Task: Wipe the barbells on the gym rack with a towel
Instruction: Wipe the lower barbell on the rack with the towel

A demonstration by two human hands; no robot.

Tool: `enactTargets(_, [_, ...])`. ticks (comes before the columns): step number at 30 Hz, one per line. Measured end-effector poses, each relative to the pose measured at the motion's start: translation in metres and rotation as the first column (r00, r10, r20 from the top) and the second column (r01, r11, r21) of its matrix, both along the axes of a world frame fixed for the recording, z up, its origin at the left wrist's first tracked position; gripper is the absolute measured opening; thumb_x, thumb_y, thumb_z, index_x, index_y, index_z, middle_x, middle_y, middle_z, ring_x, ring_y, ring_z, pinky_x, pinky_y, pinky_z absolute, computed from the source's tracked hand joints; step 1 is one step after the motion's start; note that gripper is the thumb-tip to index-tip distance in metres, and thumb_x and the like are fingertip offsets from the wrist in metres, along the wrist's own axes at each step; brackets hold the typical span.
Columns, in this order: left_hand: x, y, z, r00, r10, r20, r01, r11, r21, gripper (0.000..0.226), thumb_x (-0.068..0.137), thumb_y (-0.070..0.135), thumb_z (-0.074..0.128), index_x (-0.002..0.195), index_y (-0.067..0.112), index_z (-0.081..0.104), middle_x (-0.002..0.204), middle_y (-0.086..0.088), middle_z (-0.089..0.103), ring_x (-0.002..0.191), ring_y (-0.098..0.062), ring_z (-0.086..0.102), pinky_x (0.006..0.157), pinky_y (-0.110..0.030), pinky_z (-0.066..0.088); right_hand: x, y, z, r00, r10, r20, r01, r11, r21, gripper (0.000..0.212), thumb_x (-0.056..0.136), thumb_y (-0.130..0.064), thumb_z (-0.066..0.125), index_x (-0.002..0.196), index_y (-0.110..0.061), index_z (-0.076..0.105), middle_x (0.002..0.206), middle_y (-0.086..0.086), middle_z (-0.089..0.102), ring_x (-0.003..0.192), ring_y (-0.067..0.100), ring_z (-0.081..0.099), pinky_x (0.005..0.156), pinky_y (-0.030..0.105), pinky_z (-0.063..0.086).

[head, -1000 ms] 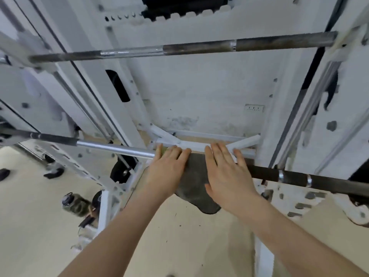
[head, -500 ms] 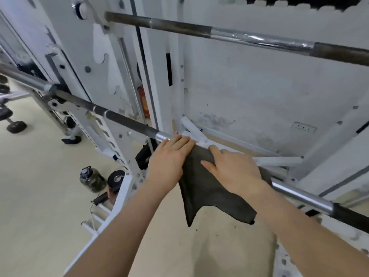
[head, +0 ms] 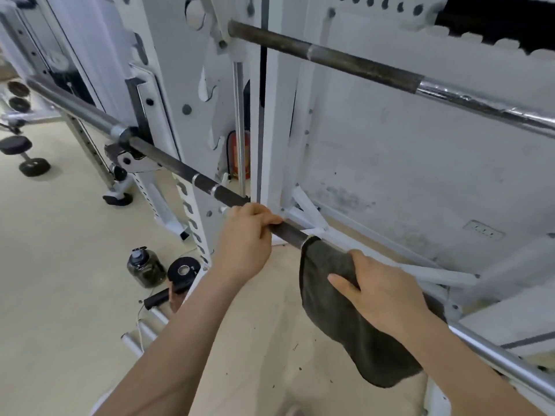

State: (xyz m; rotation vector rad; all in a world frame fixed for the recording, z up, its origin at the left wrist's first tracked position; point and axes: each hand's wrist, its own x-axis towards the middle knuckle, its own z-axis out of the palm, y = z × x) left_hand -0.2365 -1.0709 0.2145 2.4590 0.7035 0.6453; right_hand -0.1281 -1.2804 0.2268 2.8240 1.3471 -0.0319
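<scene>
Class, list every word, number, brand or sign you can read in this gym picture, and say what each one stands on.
No text here can be read.
On the red fire extinguisher: any label is too blurred to read.
On the wall socket plate: the marks are too small to read.

Rack upright (head: pixel 279 130) seemingly close behind barbell (head: pixel 180 169)

Matt grey cloth towel (head: pixel 354 334) drapes a dull, part-chromed metal barbell (head: pixel 186 172).
</scene>
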Motion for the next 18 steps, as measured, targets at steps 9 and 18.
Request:
enactTargets(9, [-0.006,0.019,-0.005,0.992,0.099,0.084,-0.090,0.991,-0.103,0.051,0.080,0.000,0.050,0.125,0.022,0.059,0.125,0.006,0.058,0.116,-0.012,0.048,0.097,-0.016,0.030,-0.009,0.166,-0.003,0.982,0.174,-0.077,-0.167,0.982,0.090,0.024,0.098,-0.031,0.044,0.118,-0.017,0.042,0.095,0.002,0.065,0.079,0.023,0.066,0.063,0.035,0.050])
enactTargets(18, [-0.002,0.083,-0.012,0.869,0.436,0.234,-0.327,0.860,-0.391,0.030,0.091,0.011,0.051,0.108,0.028,0.069,0.106,0.013,0.052,0.097,0.000,0.052,0.088,-0.019,0.045,-0.002,0.254,0.001,0.846,0.314,-0.431,-0.276,0.949,0.149,0.026,0.099,-0.037,0.040,0.111,-0.015,0.043,0.097,0.005,0.062,0.085,0.026,0.062,0.069,0.039,0.050])
